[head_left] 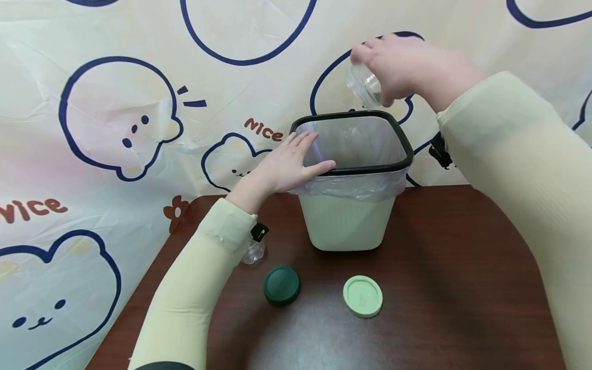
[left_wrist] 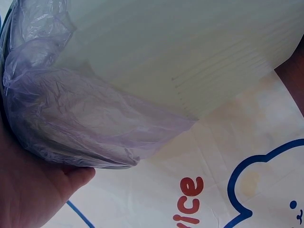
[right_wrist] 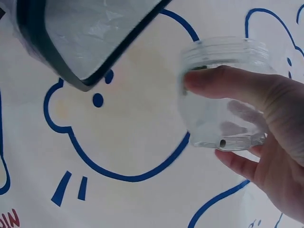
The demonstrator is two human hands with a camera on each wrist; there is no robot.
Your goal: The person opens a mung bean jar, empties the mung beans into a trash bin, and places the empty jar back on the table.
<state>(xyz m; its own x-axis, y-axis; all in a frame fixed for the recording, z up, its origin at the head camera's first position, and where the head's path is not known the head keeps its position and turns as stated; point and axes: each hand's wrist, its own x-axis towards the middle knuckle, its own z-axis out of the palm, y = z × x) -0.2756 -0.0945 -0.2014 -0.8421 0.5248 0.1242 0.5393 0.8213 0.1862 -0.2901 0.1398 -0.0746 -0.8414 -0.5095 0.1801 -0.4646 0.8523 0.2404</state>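
My right hand grips a clear jar above the far rim of a pale green trash bin. The jar is tilted and has no lid on it; its threaded mouth shows in the right wrist view, with a small dark speck near the base. My left hand rests on the bin's left rim, fingers straight and thumb along the front edge. A thin translucent bag lines the bin and folds out over its black rim.
In front of the bin lie a dark green lid and a light green lid on the brown table. Another clear container is partly hidden behind my left forearm. A cartoon-printed cloth hangs close behind the bin.
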